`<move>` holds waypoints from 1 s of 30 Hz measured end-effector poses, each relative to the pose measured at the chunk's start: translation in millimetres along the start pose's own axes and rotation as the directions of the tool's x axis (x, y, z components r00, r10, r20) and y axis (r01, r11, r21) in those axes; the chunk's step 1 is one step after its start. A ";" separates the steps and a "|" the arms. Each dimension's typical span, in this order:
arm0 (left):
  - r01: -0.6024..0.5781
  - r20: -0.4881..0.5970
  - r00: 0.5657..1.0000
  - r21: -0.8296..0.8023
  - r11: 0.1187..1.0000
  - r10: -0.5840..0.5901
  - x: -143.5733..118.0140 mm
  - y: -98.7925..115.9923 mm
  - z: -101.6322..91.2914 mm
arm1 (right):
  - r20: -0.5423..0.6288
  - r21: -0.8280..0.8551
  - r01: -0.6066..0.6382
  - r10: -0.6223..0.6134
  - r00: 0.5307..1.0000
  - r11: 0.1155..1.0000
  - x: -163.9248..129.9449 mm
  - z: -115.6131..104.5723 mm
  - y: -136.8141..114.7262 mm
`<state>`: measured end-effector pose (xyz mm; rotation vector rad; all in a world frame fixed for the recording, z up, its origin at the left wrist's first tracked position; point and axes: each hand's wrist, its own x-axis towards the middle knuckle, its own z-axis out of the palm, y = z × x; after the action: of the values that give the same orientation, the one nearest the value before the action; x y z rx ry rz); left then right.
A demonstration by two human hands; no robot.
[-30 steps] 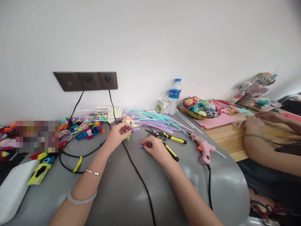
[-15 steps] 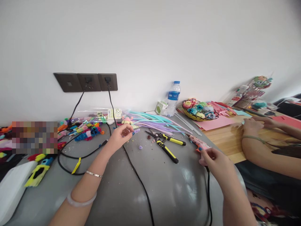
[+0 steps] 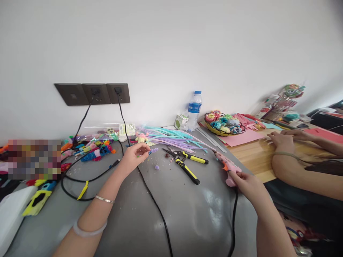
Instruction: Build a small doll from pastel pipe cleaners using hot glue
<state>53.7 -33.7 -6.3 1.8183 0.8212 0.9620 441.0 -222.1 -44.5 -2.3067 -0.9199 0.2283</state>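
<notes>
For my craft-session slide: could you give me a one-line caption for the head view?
Right hand grasps a pink glue gun; left hand pinches a small purple piece above the grey table.

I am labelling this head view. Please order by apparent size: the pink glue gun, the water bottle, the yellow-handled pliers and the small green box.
1. yellow-handled pliers, longest
2. pink glue gun and water bottle: look alike; the bottle stands farther away, so unsure
3. small green box, smallest

You will find no legible text: the water bottle (image 3: 193, 110) label, green box (image 3: 180, 122) and bag sticker (image 3: 129, 128), upper centre, are too blurred.
</notes>
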 end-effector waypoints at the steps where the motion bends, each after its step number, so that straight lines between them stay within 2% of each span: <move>1: 0.003 -0.003 1.000 -0.002 1.000 -0.003 0.1 0.5 0.2 | 0.022 0.020 -0.064 0.063 0.998 0.998 -2.9 -1.4 1.1; 3: 0.003 -0.013 1.000 -0.004 1.000 -0.003 0.1 1.6 0.4 | 0.015 0.116 -0.197 0.197 0.980 0.974 -10.6 -1.8 3.5; 4: 0.002 -0.018 1.000 -0.006 1.000 -0.002 0.2 2.0 0.5 | -0.021 0.214 -0.215 0.224 0.974 0.953 -15.0 -0.7 4.2; 6: -0.001 -0.024 1.000 -0.008 1.000 0.001 0.2 2.8 1.0 | -0.061 0.440 -0.189 0.239 0.969 0.878 -23.9 3.7 3.3; 9: -0.020 -0.029 0.999 -0.005 1.000 0.020 0.3 3.6 2.3 | -0.031 0.714 -0.136 0.226 0.974 0.687 -36.7 11.1 -9.6; 11: -0.045 -0.036 0.998 0.012 0.999 0.046 0.3 4.3 3.5 | -0.015 0.821 -0.099 0.195 0.981 0.562 -45.4 14.4 -26.5; 15: -0.080 -0.062 0.995 0.062 0.995 0.084 0.0 6.0 5.2 | -0.001 0.892 0.017 -0.034 0.999 0.452 -65.8 20.0 -65.8; 19: -0.119 -0.073 0.989 0.087 0.989 0.125 -0.5 5.2 6.2 | 0.129 0.873 -0.001 -0.228 0.965 0.488 -90.2 33.1 -94.0; 23: -0.147 -0.061 0.986 0.106 0.983 0.154 -0.8 2.1 6.4 | 0.261 0.852 -0.015 -0.401 0.878 0.523 -113.0 51.1 -115.3; 26: -0.154 -0.057 0.985 0.124 0.980 0.162 -1.2 2.2 5.8 | 0.316 0.819 -0.002 -0.448 0.837 0.573 -123.6 61.0 -131.3; 30: -0.172 -0.057 0.982 0.152 0.973 0.183 -1.9 4.3 4.4 | 0.315 0.781 0.052 -0.465 0.827 0.622 -127.2 68.2 -146.3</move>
<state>57.2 -38.7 -4.2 2.0209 0.7998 1.1099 239.7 -192.3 -16.3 -1.3064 -1.1285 0.9251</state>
